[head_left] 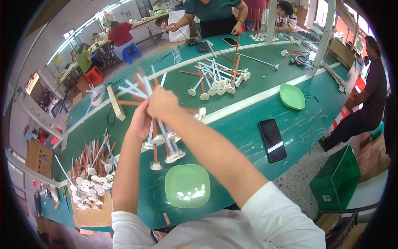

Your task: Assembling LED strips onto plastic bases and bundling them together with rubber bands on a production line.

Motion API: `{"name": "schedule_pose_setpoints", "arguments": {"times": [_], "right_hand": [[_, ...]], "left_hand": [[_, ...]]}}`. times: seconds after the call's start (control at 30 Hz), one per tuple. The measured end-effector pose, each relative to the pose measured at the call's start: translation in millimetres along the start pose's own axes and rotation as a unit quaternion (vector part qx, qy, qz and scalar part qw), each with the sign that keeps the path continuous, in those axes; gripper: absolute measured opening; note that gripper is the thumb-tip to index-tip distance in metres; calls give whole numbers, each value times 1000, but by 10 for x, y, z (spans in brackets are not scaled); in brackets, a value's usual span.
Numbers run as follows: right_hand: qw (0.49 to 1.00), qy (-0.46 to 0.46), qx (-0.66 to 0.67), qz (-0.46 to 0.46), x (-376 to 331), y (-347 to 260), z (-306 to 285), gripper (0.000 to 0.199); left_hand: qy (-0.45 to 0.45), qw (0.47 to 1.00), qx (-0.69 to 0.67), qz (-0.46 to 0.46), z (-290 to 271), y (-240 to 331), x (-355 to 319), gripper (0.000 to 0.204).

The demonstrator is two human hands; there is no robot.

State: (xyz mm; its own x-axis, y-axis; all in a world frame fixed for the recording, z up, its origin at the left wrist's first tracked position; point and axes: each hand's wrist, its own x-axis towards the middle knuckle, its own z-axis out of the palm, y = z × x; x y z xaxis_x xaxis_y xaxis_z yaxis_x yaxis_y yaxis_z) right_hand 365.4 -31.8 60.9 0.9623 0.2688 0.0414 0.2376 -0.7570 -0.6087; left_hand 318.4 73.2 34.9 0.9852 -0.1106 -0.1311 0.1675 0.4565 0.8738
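Note:
Above the middle of the green table, both my hands are closed round one bundle of thin grey and reddish-brown rods with round white bases [175,156]. The bases hang toward me, and the rods fan out above my fingers. My left hand [141,121] grips the bundle from the left and below. My right hand [163,103] wraps it just above, pressed against the left. A light-green square dish [188,186] lies on the table below the bundle, between my forearms. The fingertips are partly hidden behind the rods and hands.
A heap of similar rods [92,186] rests on cardboard at the left. More rods [219,83] lie beyond the white rail. A second green dish [292,96] and a black phone [272,141] are at the right. Across the table stands a person [213,18].

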Motion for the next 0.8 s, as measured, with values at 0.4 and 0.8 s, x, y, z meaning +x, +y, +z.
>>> {"name": "schedule_pose_setpoints", "arguments": {"times": [0.4,0.8], "right_hand": [[988,-131,-80,13,409,414,551,64],[815,578,5,53,329,2243,-1219,36]], "left_hand": [[150,947,284,15,-966,-532,400,39],[116,972,152,134,-1487,-521,191,41]]}}
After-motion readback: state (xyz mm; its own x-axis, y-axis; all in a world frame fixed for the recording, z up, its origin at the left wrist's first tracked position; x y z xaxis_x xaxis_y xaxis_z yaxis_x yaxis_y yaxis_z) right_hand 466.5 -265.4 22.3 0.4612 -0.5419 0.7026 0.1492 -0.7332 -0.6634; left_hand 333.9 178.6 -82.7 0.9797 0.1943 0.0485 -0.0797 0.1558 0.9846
